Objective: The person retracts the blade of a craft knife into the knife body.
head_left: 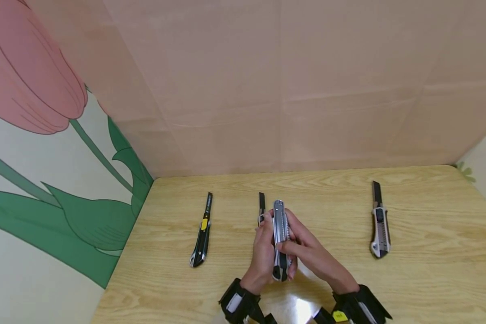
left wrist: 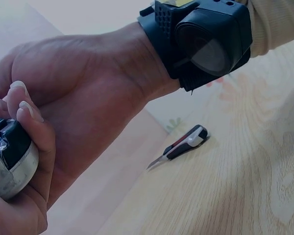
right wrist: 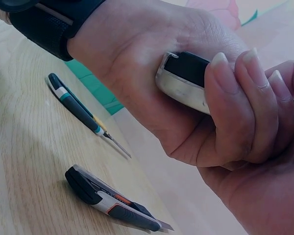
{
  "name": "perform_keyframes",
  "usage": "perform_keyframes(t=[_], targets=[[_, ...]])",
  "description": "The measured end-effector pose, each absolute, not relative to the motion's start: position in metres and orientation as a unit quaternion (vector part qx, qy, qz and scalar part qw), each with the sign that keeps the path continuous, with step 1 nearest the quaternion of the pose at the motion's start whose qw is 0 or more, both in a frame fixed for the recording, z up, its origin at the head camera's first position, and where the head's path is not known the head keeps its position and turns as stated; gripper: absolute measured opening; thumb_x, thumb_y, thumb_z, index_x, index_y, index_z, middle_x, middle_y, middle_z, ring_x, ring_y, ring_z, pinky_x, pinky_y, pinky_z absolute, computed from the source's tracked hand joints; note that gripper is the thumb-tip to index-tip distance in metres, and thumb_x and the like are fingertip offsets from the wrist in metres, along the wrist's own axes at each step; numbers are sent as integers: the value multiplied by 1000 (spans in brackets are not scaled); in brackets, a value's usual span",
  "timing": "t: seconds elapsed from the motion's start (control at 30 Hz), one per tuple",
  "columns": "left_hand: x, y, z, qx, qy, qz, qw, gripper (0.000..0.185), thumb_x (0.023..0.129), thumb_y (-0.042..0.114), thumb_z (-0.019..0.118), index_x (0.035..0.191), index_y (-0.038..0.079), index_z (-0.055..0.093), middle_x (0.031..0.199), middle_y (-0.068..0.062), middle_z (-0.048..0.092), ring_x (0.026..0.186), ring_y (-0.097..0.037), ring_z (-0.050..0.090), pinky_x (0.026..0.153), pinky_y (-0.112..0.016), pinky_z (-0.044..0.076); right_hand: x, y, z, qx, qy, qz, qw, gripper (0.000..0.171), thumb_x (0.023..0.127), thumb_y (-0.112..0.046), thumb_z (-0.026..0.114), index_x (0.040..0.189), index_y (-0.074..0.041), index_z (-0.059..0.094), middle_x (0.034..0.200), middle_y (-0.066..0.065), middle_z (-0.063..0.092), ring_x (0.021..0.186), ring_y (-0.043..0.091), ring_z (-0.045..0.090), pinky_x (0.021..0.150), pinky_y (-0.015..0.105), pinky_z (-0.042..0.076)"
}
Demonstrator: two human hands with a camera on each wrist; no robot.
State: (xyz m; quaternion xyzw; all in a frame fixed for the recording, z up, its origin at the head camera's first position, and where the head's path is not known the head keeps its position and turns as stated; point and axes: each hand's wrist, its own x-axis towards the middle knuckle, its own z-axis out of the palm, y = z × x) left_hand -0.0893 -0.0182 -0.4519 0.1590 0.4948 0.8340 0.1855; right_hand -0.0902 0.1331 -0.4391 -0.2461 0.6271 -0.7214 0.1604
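Silver knife, head view: the knife (head_left: 281, 225) is held above the table (head_left: 166, 288), between the fingers of both hands, its far end reaching just past the fingertips; no blade shows there.
Left hand, head view: the left hand (head_left: 261, 256) has its fingers clamped along the knife's left side.
Right hand, head view: the right hand (head_left: 309, 252) lays its thumb across the body, other fingers curled at the right edge.
Other knives, head view: a black knife (head_left: 204, 229) lies well left of the fingers, a half-hidden knife (head_left: 261, 206) just beyond the left fingers, a right-side knife (head_left: 380, 229) well right of them.
Shell, left wrist view: curled fingers wrap the rounded end; its casing looks like hard metal, so probably stiff, solid and fairly weighty for its size.
Dark end, right wrist view: a black inset sits in the pale shell beside three bent fingertips; whose fingertips they are, I cannot tell for sure.
Surface: the bare silver seems smooth and could slip; the black part probably grips better.
Best hold: around the dark near half, fingertips behind the far end's mouth, where a blade would emerge.
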Motion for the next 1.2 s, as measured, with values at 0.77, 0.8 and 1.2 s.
perform_keyframes(t=[0.77,0.8,1.2], targets=[[-91,-18,-453,153,494,837,181,63,109,61,15,144,16,41,80,-1,59,45,-14,56,36,-30,49,-90,135,-438,-261,611,-729,163,68,102,5,50,160,-11,18,145,37,36,94,23,60,38,51,53],[-91,-18,-453,156,494,837,180,64,109,61,15,144,15,41,81,-1,59,45,-14,56,36,-30,49,-90,135,-438,-262,608,-731,167,69,102,5,50,161,-12,18,144,38,37,86,21,61,37,53,52],[-90,-20,-448,156,525,822,154,65,110,58,16,150,12,38,82,-2,61,46,-13,55,36,-29,49,-88,134,-436,-261,613,-727,163,77,100,7,52,163,-20,17,133,38,45,55,17,57,37,56,50]])
